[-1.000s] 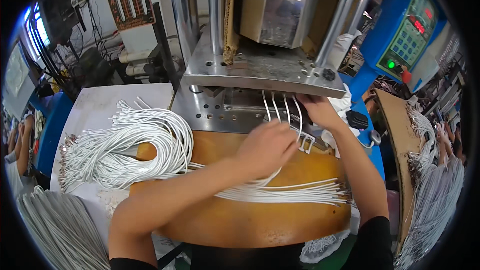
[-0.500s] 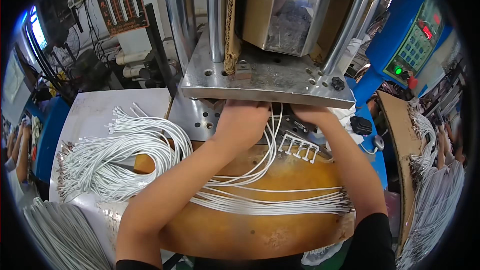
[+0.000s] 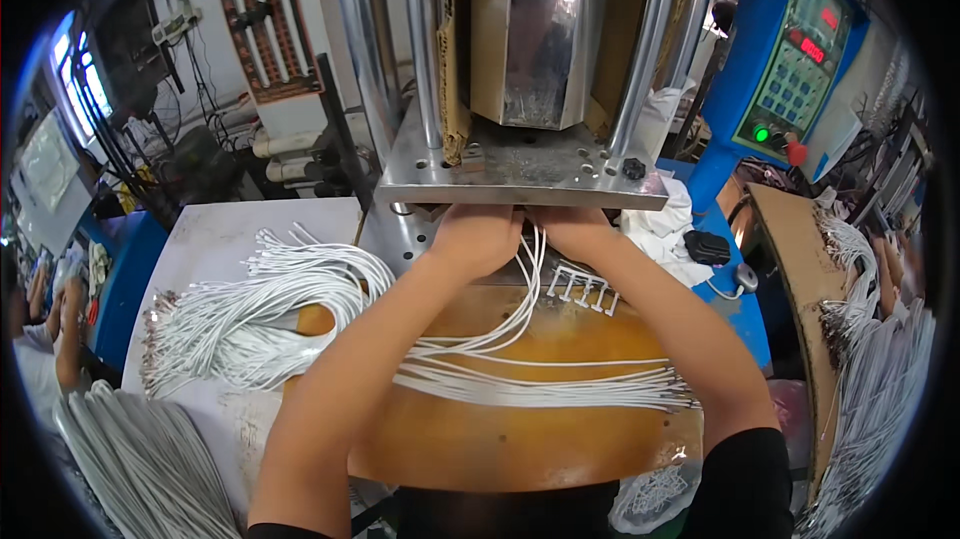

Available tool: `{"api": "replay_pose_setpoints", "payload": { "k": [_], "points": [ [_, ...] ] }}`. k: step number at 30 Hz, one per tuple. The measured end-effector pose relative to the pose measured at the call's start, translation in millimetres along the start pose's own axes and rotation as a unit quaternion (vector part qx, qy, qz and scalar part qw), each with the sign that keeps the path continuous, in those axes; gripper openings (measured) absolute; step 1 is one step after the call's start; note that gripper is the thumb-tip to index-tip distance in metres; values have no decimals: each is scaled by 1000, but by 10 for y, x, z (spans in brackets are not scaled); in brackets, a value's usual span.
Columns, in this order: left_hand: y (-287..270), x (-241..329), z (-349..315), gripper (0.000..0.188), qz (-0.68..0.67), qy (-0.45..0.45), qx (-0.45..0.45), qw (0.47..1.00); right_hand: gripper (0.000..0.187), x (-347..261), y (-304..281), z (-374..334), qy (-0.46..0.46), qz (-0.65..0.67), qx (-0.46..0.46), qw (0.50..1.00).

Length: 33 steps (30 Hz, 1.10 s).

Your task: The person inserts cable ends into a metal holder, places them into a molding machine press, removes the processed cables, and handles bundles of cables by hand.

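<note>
Both hands reach forward under the metal plate (image 3: 520,174) of the press at twelve o'clock. The left hand (image 3: 475,239) and the right hand (image 3: 570,229) sit side by side, nearly touching, with their fingers hidden beneath the plate's edge, so whether they are spread or pinching cannot be told. A few white cables (image 3: 525,279) run between the two hands and curve down toward seven o'clock across the wooden counter (image 3: 520,439). A flat bundle of cables (image 3: 560,389) lies across the counter toward three o'clock. Just beside the right wrist rests a white comb-shaped plastic piece (image 3: 583,289). A large looped pile of cables (image 3: 250,324) lies at nine o'clock.
</note>
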<state>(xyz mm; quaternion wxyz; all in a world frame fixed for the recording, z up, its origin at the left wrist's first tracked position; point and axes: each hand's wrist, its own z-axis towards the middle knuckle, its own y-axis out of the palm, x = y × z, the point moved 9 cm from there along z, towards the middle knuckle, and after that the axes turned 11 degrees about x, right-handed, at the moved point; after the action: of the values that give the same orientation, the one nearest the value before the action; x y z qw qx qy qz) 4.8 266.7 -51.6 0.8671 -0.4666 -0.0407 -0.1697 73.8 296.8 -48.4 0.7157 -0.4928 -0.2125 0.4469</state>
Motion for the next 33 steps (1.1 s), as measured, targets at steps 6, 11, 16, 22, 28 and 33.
{"api": "replay_pose_setpoints", "payload": {
  "k": [6,11,16,22,28,33],
  "points": [
    [-376,445,-813,29,-69,150,38,986,40,-55,-219,-768,-49,58,105,992],
    [-366,156,-647,39,-1,155,106,982,49,263,-155,-675,8,31,91,995],
    [199,-111,-245,37,149,140,91,975,53,-25,15,-113,-56,-45,29,997],
    [363,-41,-167,34,220,236,128,938,37,191,329,-9,-51,-54,-22,997],
    [676,-199,-65,40,370,201,-58,905,31,565,451,-34,64,66,10,996],
    [358,-264,-38,32,-40,121,129,983,30,479,310,14,103,121,69,985]
  ]
}}
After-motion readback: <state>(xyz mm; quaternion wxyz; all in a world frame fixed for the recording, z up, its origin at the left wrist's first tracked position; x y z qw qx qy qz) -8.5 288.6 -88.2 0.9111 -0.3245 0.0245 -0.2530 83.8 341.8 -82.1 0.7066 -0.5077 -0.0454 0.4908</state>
